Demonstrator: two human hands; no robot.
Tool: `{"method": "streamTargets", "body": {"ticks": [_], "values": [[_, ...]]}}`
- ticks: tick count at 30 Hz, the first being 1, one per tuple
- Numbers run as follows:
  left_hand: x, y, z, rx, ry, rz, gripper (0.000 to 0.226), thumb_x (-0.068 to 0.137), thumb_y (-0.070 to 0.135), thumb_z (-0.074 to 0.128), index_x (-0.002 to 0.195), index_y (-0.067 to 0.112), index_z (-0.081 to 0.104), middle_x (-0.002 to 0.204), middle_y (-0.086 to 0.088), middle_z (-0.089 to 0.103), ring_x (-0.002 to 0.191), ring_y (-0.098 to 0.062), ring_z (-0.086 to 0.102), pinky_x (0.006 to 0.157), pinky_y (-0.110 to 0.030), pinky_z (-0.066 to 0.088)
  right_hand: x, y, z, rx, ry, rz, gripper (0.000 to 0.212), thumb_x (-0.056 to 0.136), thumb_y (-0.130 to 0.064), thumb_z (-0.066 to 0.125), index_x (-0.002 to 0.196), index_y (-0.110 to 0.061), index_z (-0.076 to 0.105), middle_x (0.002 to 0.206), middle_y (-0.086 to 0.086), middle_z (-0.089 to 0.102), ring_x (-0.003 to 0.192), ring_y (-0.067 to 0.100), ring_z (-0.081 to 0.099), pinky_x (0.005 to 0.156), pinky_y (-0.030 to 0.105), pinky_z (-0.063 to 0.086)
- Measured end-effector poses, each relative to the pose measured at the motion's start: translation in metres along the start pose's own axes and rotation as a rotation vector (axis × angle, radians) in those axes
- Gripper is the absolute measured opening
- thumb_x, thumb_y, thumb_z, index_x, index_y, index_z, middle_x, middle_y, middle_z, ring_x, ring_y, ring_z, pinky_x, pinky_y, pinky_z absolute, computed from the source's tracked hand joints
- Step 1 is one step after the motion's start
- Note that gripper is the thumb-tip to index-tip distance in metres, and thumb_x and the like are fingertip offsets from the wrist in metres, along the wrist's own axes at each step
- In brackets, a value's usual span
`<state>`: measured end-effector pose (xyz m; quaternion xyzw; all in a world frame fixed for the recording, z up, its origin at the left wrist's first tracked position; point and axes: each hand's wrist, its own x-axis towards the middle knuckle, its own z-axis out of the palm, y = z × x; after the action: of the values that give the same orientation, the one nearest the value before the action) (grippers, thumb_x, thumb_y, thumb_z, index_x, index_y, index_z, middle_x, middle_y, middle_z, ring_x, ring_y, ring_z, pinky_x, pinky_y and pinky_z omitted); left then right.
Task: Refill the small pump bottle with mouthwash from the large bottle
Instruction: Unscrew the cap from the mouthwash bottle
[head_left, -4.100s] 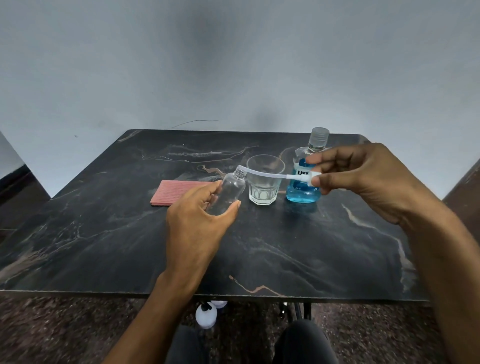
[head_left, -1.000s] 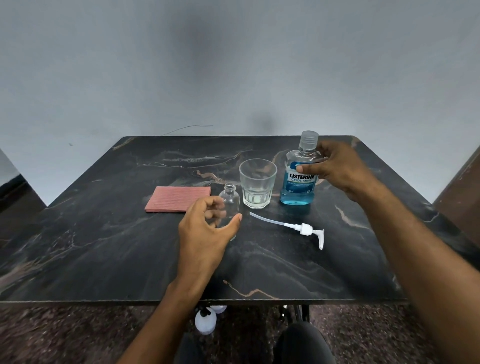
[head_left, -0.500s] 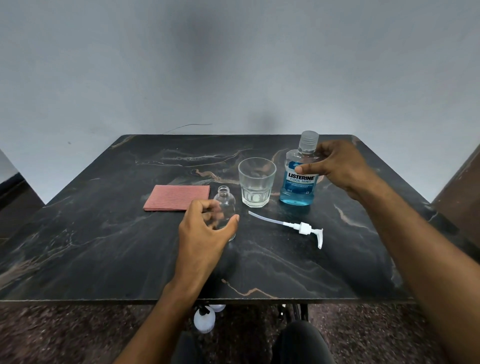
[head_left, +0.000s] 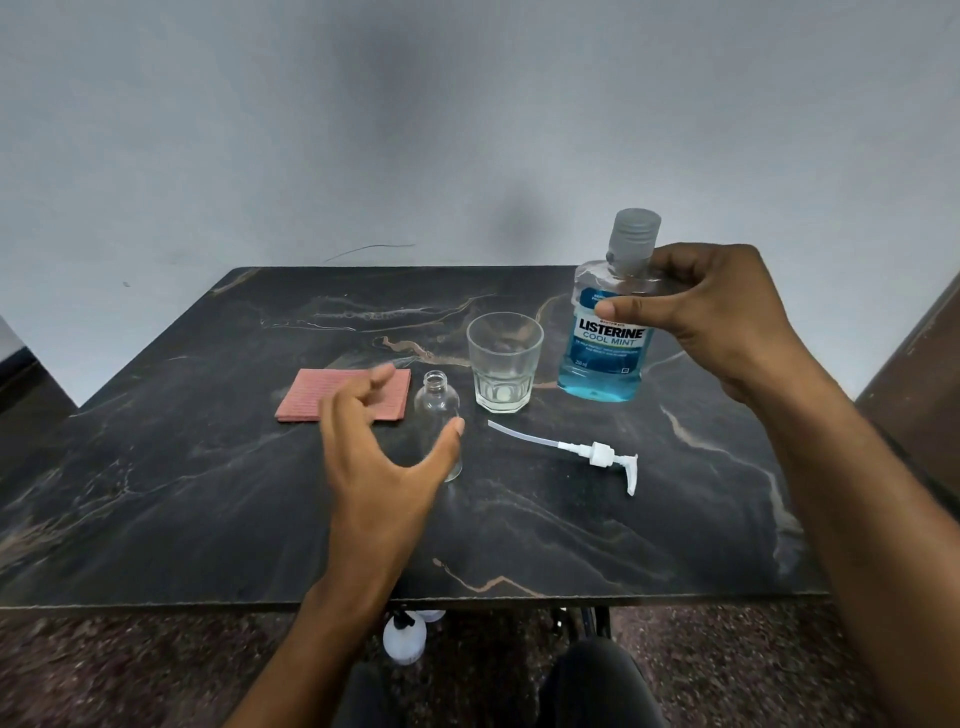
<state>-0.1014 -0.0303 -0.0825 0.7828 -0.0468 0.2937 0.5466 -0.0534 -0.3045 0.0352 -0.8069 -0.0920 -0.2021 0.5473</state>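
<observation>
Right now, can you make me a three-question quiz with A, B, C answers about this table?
1. Where is the pump?
A. lying on the table
B. in the glass
C. on the cloth

2. What colour is the mouthwash?
A. green
B. blue
C. red

3. Is the small bottle capped?
A. capped
B. pump screwed on
C. open on top

Answers:
1 A, it lies flat in front of the glass.
2 B, blue shows in the big bottle the right hand holds.
3 C, its neck is bare beside the left hand.

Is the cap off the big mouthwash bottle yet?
No, the grey cap sits on the mouthwash bottle, which the right hand holds.
</observation>
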Motion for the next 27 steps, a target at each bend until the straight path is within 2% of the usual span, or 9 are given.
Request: {"method": "streamTargets", "body": {"ticks": [3,6,8,11,14,16,18,23,27], "values": [[0.011,0.029,-0.010,-0.011,0.083,0.176,0.045,0.085,0.032,0.078,0.123,0.027,0.056,0.123,0.022,0.049,0.118,-0.012,0.057,0.102,-0.035,0.050,-0.013,-0.011,0.004,0.094,-0.028,-0.044,0.045,0.057,-0.029,0.091,0.099,-0.020,0.077,0.090,-0.012,0.079,0.086,0.006,0.075,0.070,0.018,0.058],[0.029,0.064,-0.017,-0.050,0.013,0.276,0.028,0.090,0.028,0.073,0.116,0.029,0.065,0.119,0.016,0.062,0.113,-0.012,0.063,0.096,-0.030,0.054,-0.027,-0.017,0.012,0.150,-0.108,-0.054,0.043,0.061,-0.022,0.091,0.102,-0.017,0.077,0.093,-0.007,0.079,0.088,0.011,0.076,0.074,0.023,0.060],[0.042,0.087,-0.017,-0.098,-0.131,0.233,0.028,0.092,0.032,0.072,0.120,0.033,0.068,0.121,0.018,0.068,0.113,-0.006,0.066,0.094,-0.027,0.054,-0.036,-0.019,0.019,0.196,-0.191,-0.054,0.041,0.063,-0.014,0.090,0.101,-0.015,0.077,0.093,-0.004,0.079,0.089,0.013,0.076,0.075,0.022,0.059],[0.059,0.112,-0.007,-0.149,-0.390,0.126,0.045,0.091,0.043,0.070,0.134,0.030,0.064,0.128,0.018,0.069,0.117,0.002,0.064,0.101,-0.030,0.053,-0.045,-0.017,0.028,0.224,-0.287,-0.048,0.043,0.064,-0.007,0.088,0.105,-0.011,0.076,0.096,0.001,0.079,0.091,0.018,0.076,0.079,0.028,0.060],[0.065,0.121,0.004,-0.202,-0.569,0.023,0.058,0.084,0.050,0.065,0.138,0.027,0.062,0.128,0.015,0.070,0.117,0.003,0.064,0.106,-0.031,0.052,-0.051,-0.012,0.035,0.230,-0.340,-0.030,0.044,0.067,-0.006,0.088,0.109,-0.007,0.075,0.099,0.006,0.079,0.093,0.023,0.076,0.083,0.033,0.060],[0.065,0.117,0.009,-0.235,-0.632,-0.028,0.059,0.083,0.048,0.066,0.136,0.023,0.064,0.126,0.011,0.072,0.117,-0.001,0.066,0.106,-0.033,0.052,-0.054,-0.009,0.037,0.232,-0.348,-0.019,0.042,0.067,-0.008,0.089,0.107,-0.009,0.075,0.097,0.006,0.079,0.092,0.023,0.076,0.082,0.034,0.061],[0.063,0.111,0.011,-0.261,-0.672,-0.065,0.058,0.081,0.046,0.067,0.134,0.021,0.065,0.125,0.008,0.073,0.116,-0.005,0.068,0.106,-0.035,0.053,-0.056,-0.008,0.037,0.218,-0.356,-0.007,0.041,0.068,-0.012,0.089,0.107,-0.011,0.075,0.099,0.005,0.079,0.093,0.023,0.076,0.087,0.041,0.060],[0.062,0.105,0.013,-0.394,-0.757,-0.124,0.050,0.085,0.031,0.069,0.131,0.012,0.065,0.117,0.002,0.077,0.112,-0.010,0.071,0.091,-0.021,0.056,-0.057,-0.007,0.034,0.218,-0.377,0.019,0.041,0.069,-0.015,0.090,0.108,-0.013,0.075,0.102,0.005,0.078,0.097,0.023,0.075,0.092,0.048,0.057],[0.065,0.105,0.014,-0.439,-0.750,-0.137,0.045,0.084,0.028,0.071,0.124,0.010,0.069,0.111,-0.002,0.079,0.109,-0.013,0.073,0.087,-0.020,0.057,-0.059,-0.008,0.035,0.220,-0.364,0.026,0.042,0.070,-0.017,0.090,0.108,-0.013,0.075,0.102,0.006,0.078,0.098,0.023,0.075,0.091,0.048,0.057]]}}
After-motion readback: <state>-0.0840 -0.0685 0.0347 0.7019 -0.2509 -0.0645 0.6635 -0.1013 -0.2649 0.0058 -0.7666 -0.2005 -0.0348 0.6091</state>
